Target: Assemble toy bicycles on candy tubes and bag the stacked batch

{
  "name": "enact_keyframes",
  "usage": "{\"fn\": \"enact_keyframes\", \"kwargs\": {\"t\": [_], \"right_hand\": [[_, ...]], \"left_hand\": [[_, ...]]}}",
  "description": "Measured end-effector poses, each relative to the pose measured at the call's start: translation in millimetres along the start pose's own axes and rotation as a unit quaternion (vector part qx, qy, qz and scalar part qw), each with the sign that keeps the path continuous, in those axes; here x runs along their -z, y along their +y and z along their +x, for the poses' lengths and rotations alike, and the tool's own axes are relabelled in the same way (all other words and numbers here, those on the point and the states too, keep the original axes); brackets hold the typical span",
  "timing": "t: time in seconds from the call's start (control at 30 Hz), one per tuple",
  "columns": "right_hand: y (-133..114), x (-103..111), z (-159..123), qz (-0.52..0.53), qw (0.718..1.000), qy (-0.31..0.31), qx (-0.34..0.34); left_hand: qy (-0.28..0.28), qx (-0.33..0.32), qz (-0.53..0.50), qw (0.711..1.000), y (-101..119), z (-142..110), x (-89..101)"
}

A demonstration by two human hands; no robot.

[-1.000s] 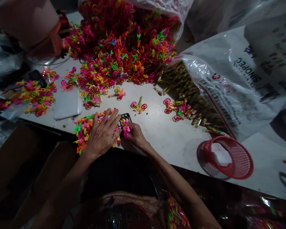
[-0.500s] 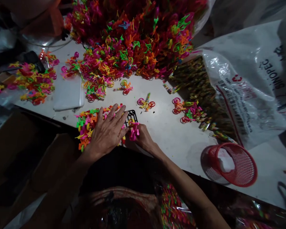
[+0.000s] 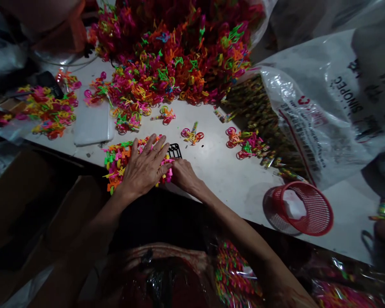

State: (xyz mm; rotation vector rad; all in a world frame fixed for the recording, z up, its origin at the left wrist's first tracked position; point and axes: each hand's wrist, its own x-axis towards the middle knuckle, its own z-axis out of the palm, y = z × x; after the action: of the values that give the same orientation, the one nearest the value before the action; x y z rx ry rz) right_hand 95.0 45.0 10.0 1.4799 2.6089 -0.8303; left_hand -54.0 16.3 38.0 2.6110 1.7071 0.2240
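My left hand (image 3: 146, 167) lies flat, fingers outstretched, over a block of small colourful plastic toys (image 3: 115, 164) at the table's front edge. These toys stand packed in rows in a black grid rack (image 3: 175, 150), whose bare end shows past my fingers. My right hand (image 3: 184, 174) is closed at that end, beside my left thumb. Its curled fingers hold a pink plastic toy (image 3: 169, 174), mostly hidden between the hands. A loose toy with two round wheels and a printed tube (image 3: 192, 133) lies beyond, apart from both hands.
A big heap of similar toys (image 3: 167, 77) fills the back. At left sits a whitish flat box (image 3: 94, 124). On the right are a red mesh basket (image 3: 317, 209), a printed white sack (image 3: 324, 98) and a pile of thin printed tubes (image 3: 259, 107). Bagged toys (image 3: 234, 273) lie below.
My right hand has moved left with the pink toy, up against the rack and my left hand. The left hand stays flat on the toys. The whole view has shifted slightly.
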Motion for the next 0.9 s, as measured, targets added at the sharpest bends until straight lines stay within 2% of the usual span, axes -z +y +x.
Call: {"fn": "enact_keyframes", "kwargs": {"t": [0.13, 0.23, 0.3, 0.37, 0.47, 0.5, 0.57, 0.63, 0.67, 0.77, 0.83, 0.9], "right_hand": [[-14.6, -2.7, -0.1, -0.006, 1.0, 0.002, -0.009], [-11.3, 4.2, -2.2, 0.002, 1.0, -0.014, -0.003], [3.5, 17.2, -1.5, 0.027, 0.999, -0.036, 0.016], [26.9, 36.4, 4.8, 0.045, 0.998, -0.029, 0.013], [63.3, 66.0, 26.8, -0.017, 0.991, 0.105, -0.078], [72.3, 73.0, 35.6, -0.043, 0.987, 0.125, -0.087], [83.2, 80.5, 50.8, -0.09, 0.987, 0.106, -0.086], [85.2, 81.0, 57.4, -0.118, 0.987, 0.073, -0.081], [83.4, 79.4, 56.4, -0.121, 0.986, 0.076, -0.084], [71.0, 67.3, 38.3, -0.071, 0.985, 0.132, -0.084], [58.5, 51.4, 20.4, 0.002, 0.994, 0.108, -0.031], [44.4, 30.0, 5.8, 0.083, 0.994, 0.032, 0.056]], "left_hand": [[-0.003, 0.007, 0.0, 1.0, -0.5, 0.4, -0.6], [0.001, 0.003, 0.0, 1.0, -0.9, 0.0, -0.1], [0.003, 0.002, 0.0, 1.0, -0.8, -0.3, 1.0], [0.004, 0.0, -0.002, 1.0, -0.7, -0.8, 2.5], [0.001, -0.005, -0.008, 1.0, -0.9, -1.3, 4.7], [-0.001, -0.006, -0.009, 1.0, -1.1, -1.5, 5.4], [-0.002, -0.006, -0.009, 1.0, -1.7, -1.6, 6.5], [-0.002, -0.006, -0.008, 1.0, -2.0, -1.5, 7.1], [-0.002, -0.007, -0.008, 1.0, -2.0, -1.4, 7.1], [0.003, -0.01, -0.014, 1.0, -1.9, -0.9, 6.7], [0.006, -0.01, -0.017, 1.0, -1.9, -0.5, 6.3], [0.005, -0.01, -0.016, 1.0, -2.2, -0.2, 6.4]]}}
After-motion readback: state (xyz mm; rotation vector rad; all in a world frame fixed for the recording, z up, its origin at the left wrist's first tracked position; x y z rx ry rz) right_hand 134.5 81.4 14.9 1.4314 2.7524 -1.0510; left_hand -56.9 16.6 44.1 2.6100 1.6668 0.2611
